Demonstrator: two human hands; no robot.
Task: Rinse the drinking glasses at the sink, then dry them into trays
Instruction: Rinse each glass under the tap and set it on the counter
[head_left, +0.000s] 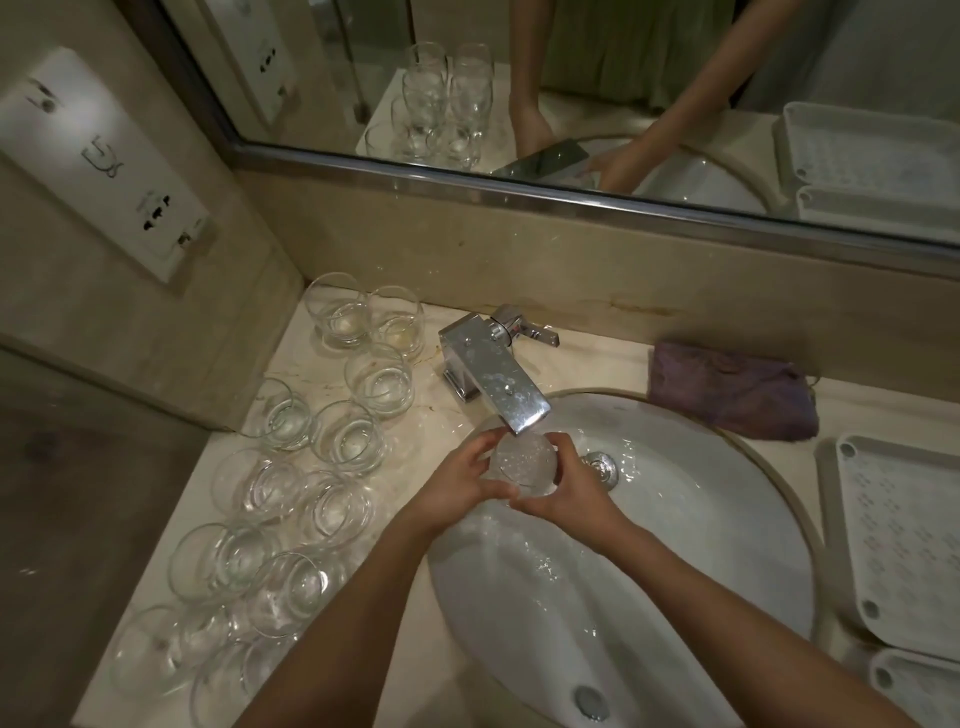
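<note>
Both hands, left hand (457, 486) and right hand (563, 491), clasp one glass (522, 464) under the faucet (498, 379); left of it tumblers (332, 462) wait; the tray (906, 540) right of it appears empty.

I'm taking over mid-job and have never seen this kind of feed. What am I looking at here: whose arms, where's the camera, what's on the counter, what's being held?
There is no machine: a person wears one camera on the head, looking down at their own bare arms. The left hand and right hand together hold one drinking glass under the running tap, over the white sink. Many glasses stand on the counter to the left. A purple cloth lies behind the sink, and white drying trays sit on the right. The mirror above repeats the scene.
</note>
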